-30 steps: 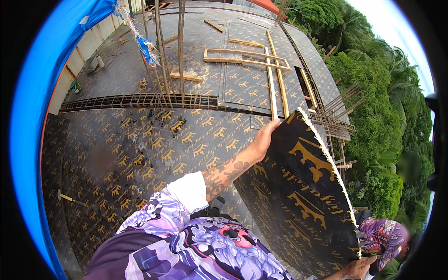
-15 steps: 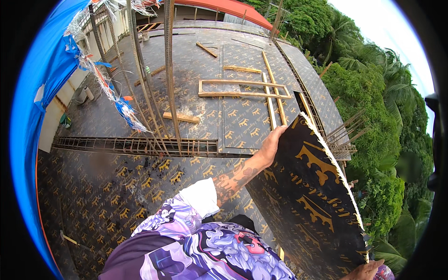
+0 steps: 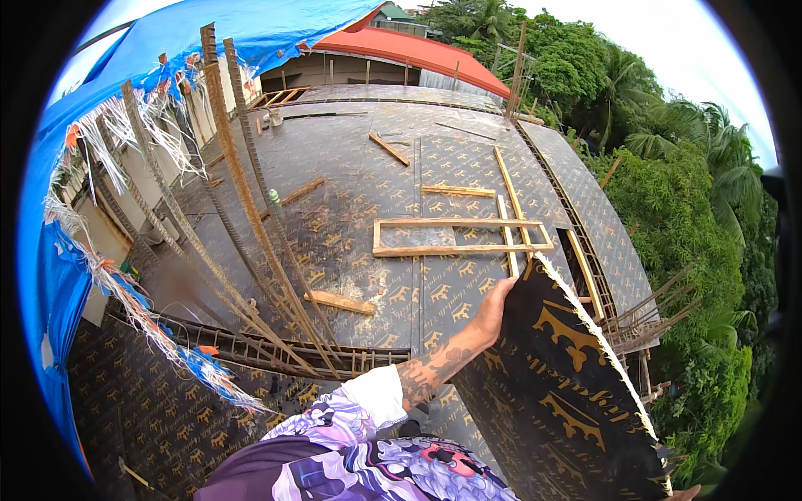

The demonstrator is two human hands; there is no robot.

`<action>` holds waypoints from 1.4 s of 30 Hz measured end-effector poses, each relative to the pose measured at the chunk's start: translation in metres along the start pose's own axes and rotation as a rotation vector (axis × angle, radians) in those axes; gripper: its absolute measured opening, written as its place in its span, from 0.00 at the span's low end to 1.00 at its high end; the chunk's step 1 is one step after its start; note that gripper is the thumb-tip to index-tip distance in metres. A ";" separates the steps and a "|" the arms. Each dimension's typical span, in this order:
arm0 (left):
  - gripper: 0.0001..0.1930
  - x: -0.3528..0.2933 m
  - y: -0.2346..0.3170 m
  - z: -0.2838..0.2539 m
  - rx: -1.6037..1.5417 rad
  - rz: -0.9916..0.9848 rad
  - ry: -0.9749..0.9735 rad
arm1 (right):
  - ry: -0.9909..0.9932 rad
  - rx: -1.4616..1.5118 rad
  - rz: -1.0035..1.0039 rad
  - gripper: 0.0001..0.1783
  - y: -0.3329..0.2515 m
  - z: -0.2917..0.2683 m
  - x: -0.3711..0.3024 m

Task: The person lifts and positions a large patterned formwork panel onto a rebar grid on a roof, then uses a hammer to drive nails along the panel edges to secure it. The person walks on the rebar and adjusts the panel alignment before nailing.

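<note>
My left hand (image 3: pixel 491 316), with a tattooed forearm and white cuff, is closed on the upper left corner of a black film-faced plywood panel (image 3: pixel 561 388). Gold crown prints cover the panel, and its right edge is pale and splintered. It is held tilted, to the right of my body. Only a sliver of my right hand (image 3: pixel 687 493) shows at the lower edge, against the panel's lower right corner; most of its fingers are out of the picture. Beyond my left hand, a long wooden frame (image 3: pixel 459 250) lies on the panelled deck (image 3: pixel 351 200).
Tall rebar rods (image 3: pixel 251 192) rise at the left, beside a blue tarp (image 3: pixel 276 33) with frayed strands. A rebar-filled trench (image 3: pixel 380 361) crosses the deck. Loose timber (image 3: pixel 341 302) lies ahead. An opening (image 3: pixel 576 259) is near the right edge, with trees (image 3: pixel 693 250) beyond.
My view has tilted up and shifted left, showing more tarp and far deck. The panel stays in my left hand. My right hand has dropped mostly out of the picture.
</note>
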State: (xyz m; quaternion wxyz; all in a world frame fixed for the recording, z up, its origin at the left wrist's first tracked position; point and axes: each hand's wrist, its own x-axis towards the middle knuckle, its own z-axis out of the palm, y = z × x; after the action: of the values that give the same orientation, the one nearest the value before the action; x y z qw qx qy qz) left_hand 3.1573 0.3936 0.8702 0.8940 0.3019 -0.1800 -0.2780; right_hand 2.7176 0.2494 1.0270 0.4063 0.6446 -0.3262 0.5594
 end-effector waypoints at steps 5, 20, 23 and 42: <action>0.19 0.102 0.060 -0.081 0.078 0.134 0.176 | -0.004 0.179 -0.025 0.22 -0.122 0.132 0.018; 0.19 0.484 0.242 -0.320 -0.035 0.142 0.133 | 0.116 0.342 0.069 0.28 -0.543 0.371 0.102; 0.18 0.569 0.290 -0.346 -0.012 0.199 0.110 | 0.146 0.368 0.102 0.28 -0.625 0.411 0.128; 0.17 0.940 0.564 -0.634 0.092 0.374 0.319 | -0.202 0.653 0.076 0.24 -1.128 0.719 0.178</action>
State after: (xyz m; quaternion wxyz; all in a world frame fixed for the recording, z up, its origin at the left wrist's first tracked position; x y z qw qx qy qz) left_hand 4.4203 0.4769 0.8980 0.9324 0.3435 -0.1017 -0.0479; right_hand 4.0614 0.1323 0.9919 0.1231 0.7802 -0.1921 0.5825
